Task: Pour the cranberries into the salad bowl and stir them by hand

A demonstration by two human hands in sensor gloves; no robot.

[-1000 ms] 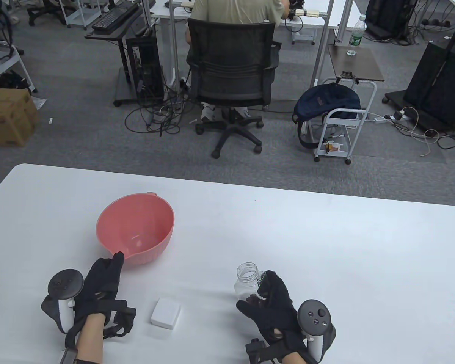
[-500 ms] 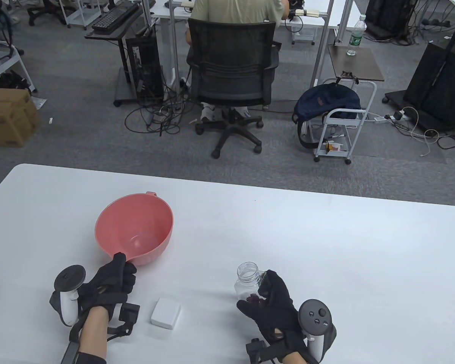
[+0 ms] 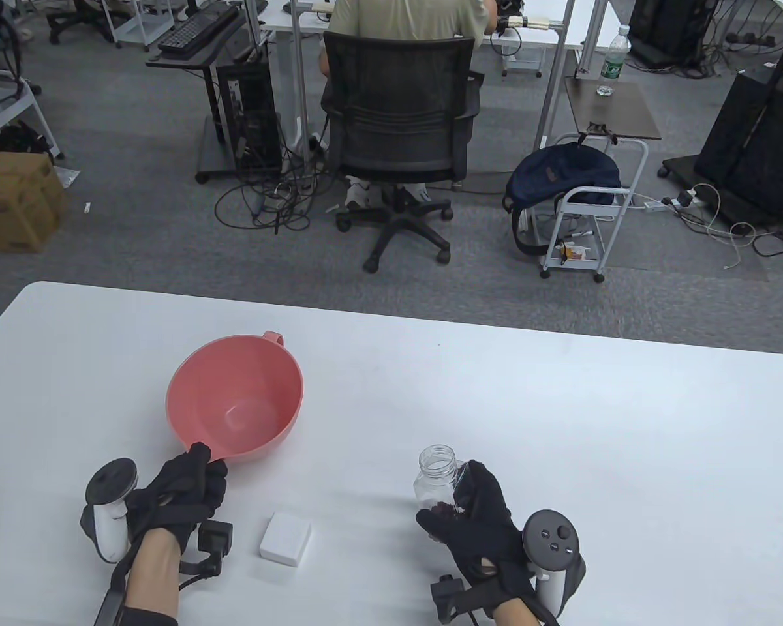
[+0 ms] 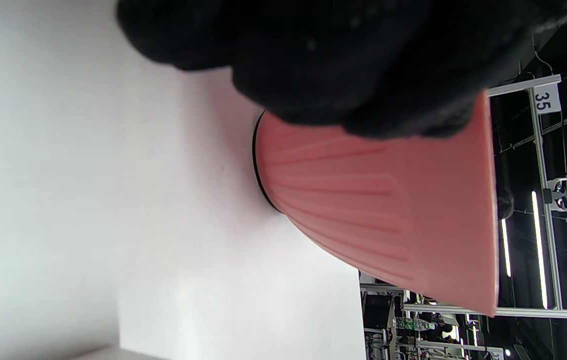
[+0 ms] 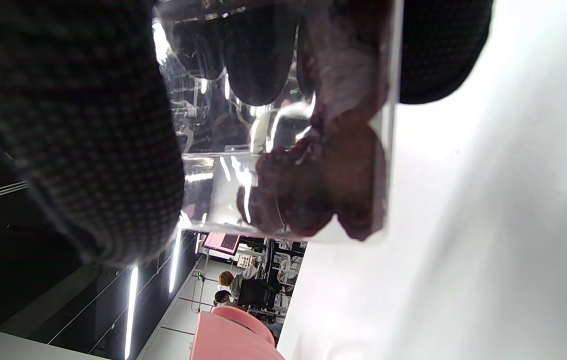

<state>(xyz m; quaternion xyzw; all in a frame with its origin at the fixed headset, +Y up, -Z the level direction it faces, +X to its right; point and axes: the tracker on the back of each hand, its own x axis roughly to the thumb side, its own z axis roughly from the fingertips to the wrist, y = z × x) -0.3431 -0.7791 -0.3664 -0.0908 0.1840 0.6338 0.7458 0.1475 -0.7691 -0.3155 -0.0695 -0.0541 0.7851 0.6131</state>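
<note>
My left hand [image 3: 181, 490] grips the near rim of the pink plastic salad bowl [image 3: 235, 398] on the white bench [image 3: 561, 424]. My right hand [image 3: 476, 521] grasps the clear open jar [image 3: 438, 482] of dark cranberries [image 5: 313, 185], right of the bowl. Pouring's next: carry it left, tip it over the bowl.

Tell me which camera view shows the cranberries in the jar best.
The right wrist view: the cranberries fill its middle as dark red lumps behind the clear jar wall, held by the right hand. The table view shows only a small dark patch low in the jar. The left wrist view shows none, only the pink bowl.
</note>
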